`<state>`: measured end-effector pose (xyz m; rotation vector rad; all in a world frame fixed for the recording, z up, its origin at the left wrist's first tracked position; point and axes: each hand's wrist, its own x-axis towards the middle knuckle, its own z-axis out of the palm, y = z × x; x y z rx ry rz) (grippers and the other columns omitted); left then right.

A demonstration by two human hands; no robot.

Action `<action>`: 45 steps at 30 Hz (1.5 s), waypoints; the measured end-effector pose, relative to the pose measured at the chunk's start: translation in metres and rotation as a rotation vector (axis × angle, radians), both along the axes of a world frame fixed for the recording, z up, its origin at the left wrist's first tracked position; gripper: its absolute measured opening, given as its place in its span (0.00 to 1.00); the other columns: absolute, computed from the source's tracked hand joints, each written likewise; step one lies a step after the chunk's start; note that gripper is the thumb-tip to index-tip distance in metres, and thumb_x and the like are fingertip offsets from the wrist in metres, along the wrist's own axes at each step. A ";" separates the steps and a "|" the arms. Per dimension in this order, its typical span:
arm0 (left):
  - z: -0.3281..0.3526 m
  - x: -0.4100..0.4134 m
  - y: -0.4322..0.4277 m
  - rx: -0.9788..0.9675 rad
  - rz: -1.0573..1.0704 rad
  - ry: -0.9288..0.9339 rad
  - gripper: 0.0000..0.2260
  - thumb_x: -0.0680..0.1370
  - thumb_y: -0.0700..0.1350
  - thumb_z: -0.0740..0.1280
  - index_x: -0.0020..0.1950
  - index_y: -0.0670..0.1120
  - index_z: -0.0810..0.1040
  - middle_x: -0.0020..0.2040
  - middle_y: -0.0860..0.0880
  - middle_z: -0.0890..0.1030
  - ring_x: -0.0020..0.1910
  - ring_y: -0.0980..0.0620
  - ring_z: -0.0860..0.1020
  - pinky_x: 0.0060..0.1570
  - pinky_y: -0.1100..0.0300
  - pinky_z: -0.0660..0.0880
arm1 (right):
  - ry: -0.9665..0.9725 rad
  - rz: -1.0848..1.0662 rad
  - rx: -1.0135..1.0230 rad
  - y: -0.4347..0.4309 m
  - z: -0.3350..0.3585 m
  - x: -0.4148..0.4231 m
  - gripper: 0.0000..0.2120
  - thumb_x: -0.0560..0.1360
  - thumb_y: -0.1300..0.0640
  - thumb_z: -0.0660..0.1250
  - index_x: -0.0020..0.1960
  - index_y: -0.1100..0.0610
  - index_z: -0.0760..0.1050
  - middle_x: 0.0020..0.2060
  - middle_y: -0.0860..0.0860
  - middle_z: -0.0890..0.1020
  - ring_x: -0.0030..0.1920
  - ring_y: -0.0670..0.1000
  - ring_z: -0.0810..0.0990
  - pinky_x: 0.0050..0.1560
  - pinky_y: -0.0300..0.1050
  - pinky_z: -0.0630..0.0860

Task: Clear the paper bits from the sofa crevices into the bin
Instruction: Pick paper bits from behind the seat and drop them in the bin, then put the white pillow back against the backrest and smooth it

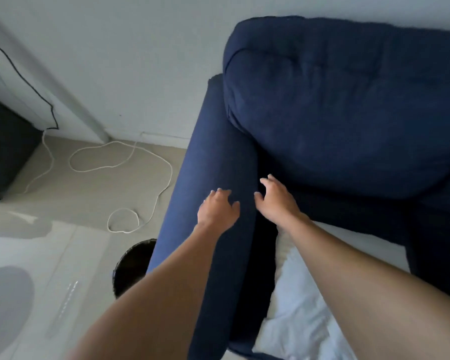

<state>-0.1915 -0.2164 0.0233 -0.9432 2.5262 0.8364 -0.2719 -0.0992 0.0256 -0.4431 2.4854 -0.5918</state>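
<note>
A dark blue sofa fills the right half, with its armrest (213,162) running down the middle and a fat back cushion (348,105) behind. My left hand (217,210) rests on top of the armrest, fingers spread, holding nothing. My right hand (277,200) hovers over the dark crevice (264,229) between armrest and seat, fingers apart and empty. A black round bin (133,266) stands on the floor left of the armrest, partly hidden by my left forearm. No paper bits are visible.
A white cloth or pillow (296,307) lies on the seat under my right forearm. A white cable (120,162) loops over the beige floor to the left. A dark box (5,149) stands against the wall at far left.
</note>
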 end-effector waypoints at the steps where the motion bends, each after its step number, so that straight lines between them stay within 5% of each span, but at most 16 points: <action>1: -0.001 -0.008 0.013 0.005 -0.029 -0.006 0.23 0.79 0.52 0.62 0.73 0.49 0.68 0.71 0.47 0.71 0.70 0.45 0.69 0.66 0.50 0.69 | 0.003 -0.030 0.003 0.015 -0.001 -0.007 0.24 0.79 0.54 0.59 0.74 0.58 0.62 0.78 0.54 0.58 0.75 0.57 0.62 0.70 0.53 0.63; 12: -0.041 -0.059 0.153 0.089 -0.213 -0.153 0.26 0.79 0.52 0.61 0.76 0.49 0.62 0.76 0.47 0.63 0.75 0.47 0.62 0.71 0.49 0.65 | -0.044 -0.334 0.017 0.172 -0.041 -0.035 0.23 0.79 0.55 0.60 0.73 0.59 0.64 0.76 0.55 0.61 0.75 0.55 0.62 0.73 0.53 0.62; 16: -0.061 -0.060 0.186 0.091 -0.228 -0.223 0.27 0.79 0.54 0.61 0.77 0.49 0.61 0.74 0.47 0.67 0.72 0.45 0.67 0.67 0.47 0.69 | -0.060 -0.421 0.065 0.224 -0.061 -0.027 0.22 0.79 0.55 0.60 0.71 0.62 0.66 0.73 0.58 0.66 0.70 0.58 0.69 0.68 0.55 0.70; 19: -0.076 -0.057 0.204 0.074 -0.204 -0.289 0.30 0.79 0.57 0.61 0.77 0.47 0.59 0.75 0.45 0.65 0.73 0.43 0.65 0.67 0.46 0.69 | -0.106 -0.522 0.156 0.258 -0.079 -0.018 0.26 0.80 0.51 0.58 0.74 0.60 0.61 0.77 0.58 0.59 0.74 0.59 0.64 0.71 0.55 0.65; 24: -0.092 -0.050 0.224 0.072 0.029 -0.439 0.44 0.71 0.69 0.62 0.78 0.47 0.51 0.78 0.42 0.54 0.75 0.40 0.57 0.69 0.42 0.64 | -0.335 -0.895 0.285 0.297 -0.110 -0.001 0.46 0.71 0.32 0.60 0.78 0.56 0.49 0.78 0.57 0.50 0.78 0.62 0.51 0.75 0.63 0.51; 27: -0.100 -0.045 0.235 0.181 0.206 -0.464 0.54 0.62 0.73 0.66 0.78 0.49 0.46 0.76 0.45 0.59 0.73 0.42 0.63 0.69 0.43 0.66 | -0.556 -1.159 0.090 0.302 -0.128 0.007 0.62 0.58 0.24 0.65 0.78 0.54 0.42 0.76 0.56 0.59 0.74 0.63 0.62 0.73 0.64 0.58; 30: -0.100 -0.052 0.239 0.276 0.394 -0.437 0.61 0.61 0.66 0.74 0.78 0.46 0.39 0.74 0.43 0.63 0.72 0.41 0.65 0.70 0.44 0.65 | -0.591 -1.241 -0.014 0.296 -0.127 0.002 0.56 0.62 0.33 0.71 0.77 0.60 0.49 0.71 0.58 0.66 0.68 0.61 0.70 0.66 0.58 0.70; 33: -0.088 -0.064 0.234 0.415 0.559 -0.396 0.53 0.59 0.58 0.80 0.75 0.40 0.57 0.63 0.45 0.73 0.62 0.44 0.73 0.64 0.49 0.72 | -0.579 -1.292 -0.158 0.295 -0.117 -0.009 0.41 0.67 0.40 0.72 0.70 0.61 0.63 0.64 0.56 0.75 0.60 0.59 0.77 0.54 0.50 0.75; 35: -0.078 -0.069 0.230 0.438 0.556 -0.352 0.45 0.58 0.57 0.81 0.68 0.42 0.66 0.58 0.46 0.75 0.57 0.45 0.76 0.59 0.50 0.75 | -0.505 -1.294 -0.220 0.296 -0.106 -0.015 0.36 0.68 0.40 0.70 0.68 0.59 0.65 0.62 0.55 0.76 0.58 0.59 0.77 0.58 0.53 0.75; 40: -0.047 -0.090 0.225 0.395 0.541 -0.036 0.39 0.60 0.56 0.80 0.66 0.48 0.70 0.59 0.48 0.76 0.55 0.45 0.76 0.54 0.52 0.75 | -0.210 -1.270 -0.403 0.283 -0.062 -0.051 0.29 0.69 0.46 0.67 0.66 0.56 0.67 0.61 0.56 0.75 0.58 0.60 0.77 0.56 0.52 0.75; 45: -0.019 -0.125 0.208 0.298 0.530 0.256 0.24 0.55 0.59 0.79 0.43 0.51 0.75 0.52 0.52 0.76 0.48 0.47 0.78 0.55 0.49 0.77 | -0.023 -1.162 -0.492 0.263 -0.028 -0.093 0.27 0.67 0.47 0.69 0.63 0.57 0.71 0.60 0.56 0.74 0.59 0.58 0.75 0.53 0.48 0.73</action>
